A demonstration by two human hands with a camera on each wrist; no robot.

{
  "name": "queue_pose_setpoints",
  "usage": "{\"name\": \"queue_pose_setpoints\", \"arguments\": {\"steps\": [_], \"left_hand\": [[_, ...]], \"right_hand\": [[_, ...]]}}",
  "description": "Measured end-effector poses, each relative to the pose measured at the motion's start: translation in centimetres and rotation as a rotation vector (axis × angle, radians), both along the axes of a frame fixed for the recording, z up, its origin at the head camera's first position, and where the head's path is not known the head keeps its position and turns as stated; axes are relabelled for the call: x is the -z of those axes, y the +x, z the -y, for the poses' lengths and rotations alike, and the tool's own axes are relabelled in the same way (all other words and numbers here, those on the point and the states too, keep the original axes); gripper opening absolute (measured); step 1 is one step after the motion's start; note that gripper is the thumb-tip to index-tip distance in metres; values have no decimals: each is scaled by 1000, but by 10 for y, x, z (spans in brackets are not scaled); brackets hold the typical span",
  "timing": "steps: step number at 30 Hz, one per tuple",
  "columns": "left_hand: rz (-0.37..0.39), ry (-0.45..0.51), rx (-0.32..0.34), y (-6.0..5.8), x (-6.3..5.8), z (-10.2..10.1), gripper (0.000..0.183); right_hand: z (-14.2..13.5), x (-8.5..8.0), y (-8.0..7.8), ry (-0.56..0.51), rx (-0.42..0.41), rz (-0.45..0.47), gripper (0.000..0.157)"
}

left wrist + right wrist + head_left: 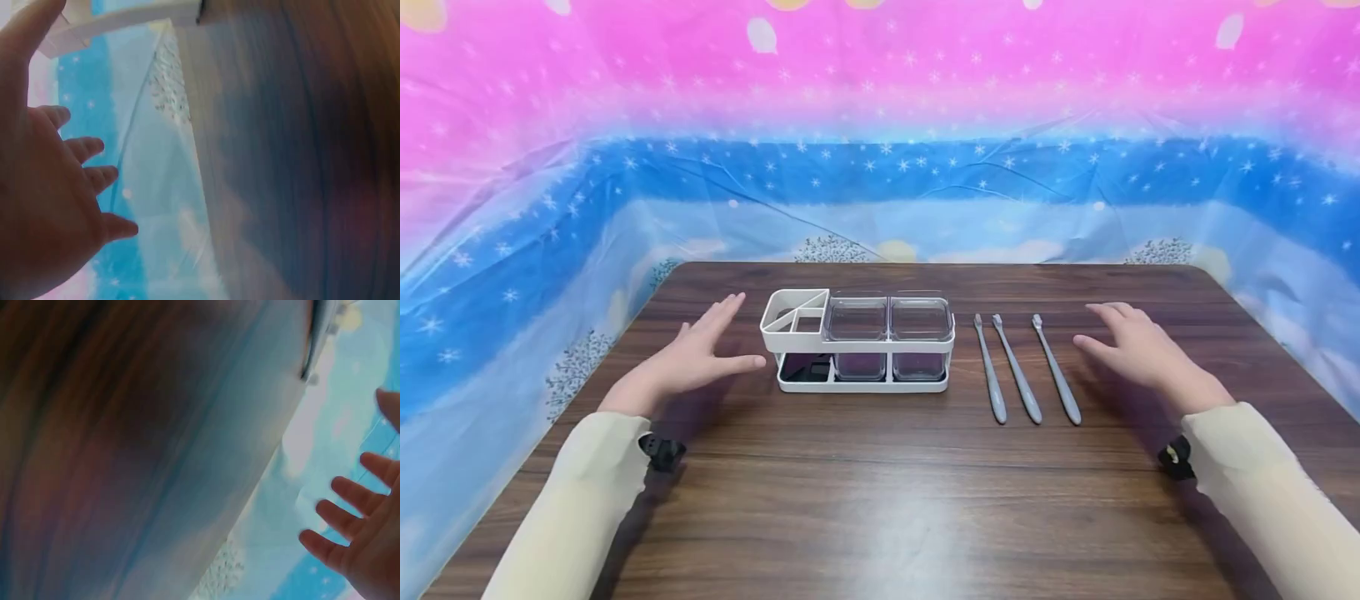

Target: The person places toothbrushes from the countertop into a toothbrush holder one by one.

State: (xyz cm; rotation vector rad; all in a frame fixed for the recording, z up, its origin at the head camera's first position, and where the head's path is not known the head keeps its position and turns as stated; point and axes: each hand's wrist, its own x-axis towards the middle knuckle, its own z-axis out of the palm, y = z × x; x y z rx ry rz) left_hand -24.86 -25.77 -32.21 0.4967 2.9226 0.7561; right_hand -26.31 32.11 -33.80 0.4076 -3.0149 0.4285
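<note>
A white two-tier toothbrush holder [793, 342] stands left of the table's middle. Two clear square cups [857, 320] sit in its upper tier, beside a section with divided slots. To its right, three grey toothbrushes lie side by side: the left one [990, 371], the middle one [1018, 371] and the right one [1058, 371]. My left hand [688, 358] is spread just left of the holder, its thumb near the holder's side but apart from it. Fingers spread and holding nothing, my right hand [1138, 348] is to the right of the toothbrushes.
Everything stands on a dark wood-grain table [880, 467]. A pink and blue patterned cloth [880, 171] hangs behind the table and along its sides. Black wrist straps [662, 452] show at both sleeve cuffs.
</note>
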Motion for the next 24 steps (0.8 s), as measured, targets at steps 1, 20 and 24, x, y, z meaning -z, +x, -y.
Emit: {"name": "queue_pose_setpoints", "arguments": {"steps": [1,20,24], "left_hand": [[11,41,8,-1,0,-1,106],[77,435,88,-20,3,-40,118],[63,408,57,-21,4,-41,117]], "right_hand": [[4,0,-1,-19,7,8,70],[50,0,-24,-130,110,410,58],[54,-1,-26,-127,116,424,54]]}}
